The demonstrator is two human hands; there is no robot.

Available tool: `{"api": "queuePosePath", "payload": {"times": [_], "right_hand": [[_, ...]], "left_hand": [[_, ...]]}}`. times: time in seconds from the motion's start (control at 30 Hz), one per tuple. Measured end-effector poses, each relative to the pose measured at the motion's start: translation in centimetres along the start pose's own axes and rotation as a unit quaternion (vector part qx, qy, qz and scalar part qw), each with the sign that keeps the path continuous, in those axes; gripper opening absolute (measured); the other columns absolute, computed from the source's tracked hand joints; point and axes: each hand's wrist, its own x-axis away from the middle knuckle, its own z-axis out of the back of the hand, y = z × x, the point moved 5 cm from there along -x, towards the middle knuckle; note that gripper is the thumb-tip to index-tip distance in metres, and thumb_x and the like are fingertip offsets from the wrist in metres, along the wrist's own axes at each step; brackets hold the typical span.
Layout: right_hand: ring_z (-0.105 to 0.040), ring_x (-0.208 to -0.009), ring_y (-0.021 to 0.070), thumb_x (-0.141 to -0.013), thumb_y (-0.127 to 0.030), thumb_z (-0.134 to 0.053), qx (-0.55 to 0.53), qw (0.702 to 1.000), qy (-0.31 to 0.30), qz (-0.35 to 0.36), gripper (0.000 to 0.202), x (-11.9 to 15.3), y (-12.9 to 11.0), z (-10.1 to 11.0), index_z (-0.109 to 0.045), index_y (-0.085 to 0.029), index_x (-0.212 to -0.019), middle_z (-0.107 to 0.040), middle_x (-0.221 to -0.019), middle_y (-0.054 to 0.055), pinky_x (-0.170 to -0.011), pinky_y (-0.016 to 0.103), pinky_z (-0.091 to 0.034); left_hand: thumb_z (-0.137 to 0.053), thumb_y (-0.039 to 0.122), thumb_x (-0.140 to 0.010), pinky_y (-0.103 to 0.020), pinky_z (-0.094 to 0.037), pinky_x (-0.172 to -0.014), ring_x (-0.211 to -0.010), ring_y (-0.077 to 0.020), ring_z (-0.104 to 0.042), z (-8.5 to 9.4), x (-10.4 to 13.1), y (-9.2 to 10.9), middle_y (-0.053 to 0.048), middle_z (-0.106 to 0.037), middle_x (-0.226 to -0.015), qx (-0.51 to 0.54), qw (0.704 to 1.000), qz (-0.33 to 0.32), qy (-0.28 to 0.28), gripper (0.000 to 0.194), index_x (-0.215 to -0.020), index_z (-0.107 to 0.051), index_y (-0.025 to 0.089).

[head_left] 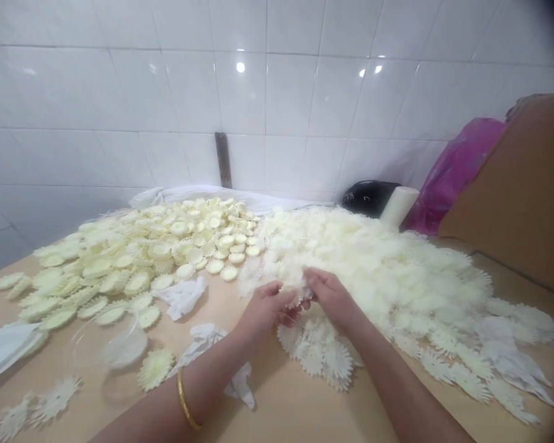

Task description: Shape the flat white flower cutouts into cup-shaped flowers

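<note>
White sheet: lying at the left edge, partly over pale discs.
Toothed cut-outs: lying flat at lower left on the table, well apart from both hands.
Disc pile: spread broadly beyond and left of the left hand; made up of pale yellow, tooth-edged, cupped discs.
Clear plastic item: resting before the disc pile; exact form too blurred to tell.
Single disc: lying face up, just beside the clear plastic item.
Crumpled tissue: lying between disc pile and left forearm.
Gold bangle: worn on the left forearm.
Left hand: narrowed, fingertips pinching the held piece from the left.
Held piece: pale, thin, toothed at the edge; gripped between both hands, before the heap; number of layers, cannot tell.
Right hand: narrowed, thumb and fingers pinching the held piece from the right.
Small cluster: overlapping toothed pieces, lying on the near side of the held piece, close to both hands.
Heap: loose, whitish toothed pieces, spread beyond and right of the right hand.
White roll: leaning behind the heap.
Purple bag: standing beside the cardboard box at far right.
</note>
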Motion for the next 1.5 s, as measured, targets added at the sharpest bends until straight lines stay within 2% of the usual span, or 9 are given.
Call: {"api": "queuePosePath", "payload": {"times": [0.23, 0.4, 0.57, 0.77, 0.9, 1.0, 1.13, 1.37, 1.5], "right_hand": [[-0.048, -0.049, 0.0094, -0.068, -0.045, -0.059, 0.041, 0.999, 0.017, 0.007, 0.032, 0.1, -0.2, -0.7, -0.046, -0.019, -0.081, -0.047, -0.058, -0.006, -0.047, 0.02, -0.039], [-0.044, -0.052, 0.0101, -0.081, -0.034, -0.042, 0.187, 0.977, 0.048, 0.089, 0.031, 0.2, -0.3, -1.2, -0.04, -0.018, -0.055, -0.043, -0.053, -0.003, -0.049, 0.02, -0.034], [-0.038, -0.048, 0.0099, -0.083, -0.028, -0.036, 0.307, 0.937, 0.104, 0.132, 0.031, 0.5, -0.3, -1.1, -0.033, -0.019, -0.053, -0.037, -0.05, -0.003, -0.045, 0.02, -0.029], [-0.041, -0.038, 0.0093, -0.084, -0.039, -0.037, 0.134, 0.973, 0.178, 0.069, 0.034, 0.9, -0.4, -1.1, -0.039, -0.019, -0.056, -0.04, -0.04, -0.005, -0.04, 0.02, -0.032], [-0.039, -0.029, 0.0099, -0.081, -0.048, -0.039, -0.02, 0.987, 0.157, -0.031, 0.037, 0.7, 0.6, -1.7, -0.036, -0.02, -0.057, -0.037, -0.035, -0.007, -0.032, 0.02, -0.029], [-0.038, -0.031, 0.0095, -0.081, -0.046, -0.038, 0.064, 0.981, 0.181, 0.013, 0.037, 0.9, 0.0, -1.4, -0.035, -0.02, -0.055, -0.036, -0.035, -0.006, -0.033, 0.02, -0.029], [-0.038, -0.038, 0.0093, -0.081, -0.039, -0.039, 0.269, 0.933, 0.2, 0.13, 0.035, 1.4, -1.8, -1.3, -0.037, -0.02, -0.053, -0.042, -0.042, -0.003, -0.038, 0.02, -0.028], [-0.037, -0.034, 0.0092, -0.08, -0.049, -0.04, 0.035, 0.982, 0.183, -0.017, 0.04, 0.8, -0.2, -1.0, -0.034, -0.02, -0.053, -0.037, -0.035, -0.006, -0.035, 0.02, -0.03], [-0.036, -0.039, 0.0083, -0.081, -0.046, -0.04, 0.145, 0.969, 0.191, 0.056, 0.04, 0.6, -0.5, -0.6, -0.034, -0.019, -0.052, -0.036, -0.041, -0.005, -0.039, 0.019, -0.031]], "left_hand": [[-0.07, 0.025, -0.059, -0.02, -0.042, -0.048, -0.05, -0.0087, -0.054, 0.2, 0.1, 0.7, 0.0, -0.055, -0.058, 0.055, 0.998, -0.02, 0.036, 0.026, -0.065, -0.049, 0.013], [-0.069, 0.025, -0.061, -0.019, -0.041, -0.048, -0.051, -0.0083, -0.053, 0.1, 0.1, 0.3, -0.001, -0.056, -0.06, 0.065, 0.997, -0.006, 0.028, 0.024, -0.069, -0.051, 0.012], [-0.066, 0.029, -0.064, -0.02, -0.042, -0.048, -0.05, -0.0082, -0.052, -0.5, 0.4, 0.2, -0.001, -0.056, -0.058, 0.033, 0.999, -0.015, 0.026, 0.023, -0.067, -0.051, 0.012], [-0.066, 0.021, -0.063, -0.018, -0.04, -0.043, -0.044, -0.0078, -0.05, -1.5, 0.9, 1.3, 0.0, -0.054, -0.052, 0.118, 0.992, -0.034, 0.034, 0.022, -0.063, -0.045, 0.013], [-0.061, 0.016, -0.067, -0.017, -0.039, -0.042, -0.044, -0.0076, -0.052, -1.8, 0.7, 0.9, -0.004, -0.057, -0.054, 0.179, 0.984, 0.004, 0.018, 0.016, -0.071, -0.046, 0.012], [-0.06, 0.019, -0.068, -0.018, -0.039, -0.042, -0.043, -0.0077, -0.05, -1.5, 0.8, 1.0, -0.001, -0.055, -0.05, 0.13, 0.99, -0.043, 0.029, 0.02, -0.063, -0.041, 0.015], [-0.061, 0.024, -0.069, -0.019, -0.04, -0.044, -0.041, -0.0076, -0.048, -1.2, 1.4, 1.8, 0.003, -0.048, -0.043, -0.005, 0.989, -0.14, 0.053, 0.031, -0.054, -0.036, 0.016], [-0.06, 0.017, -0.067, -0.017, -0.041, -0.045, -0.045, -0.0076, -0.052, -1.8, 0.9, 1.1, -0.002, -0.056, -0.053, 0.173, 0.984, -0.026, 0.02, 0.018, -0.067, -0.043, 0.014], [-0.06, 0.016, -0.067, -0.019, -0.04, -0.043, -0.044, -0.0092, -0.052, -1.4, 0.7, 1.3, -0.003, -0.055, -0.051, 0.114, 0.993, -0.02, 0.018, 0.018, -0.065, -0.042, 0.014]]}}
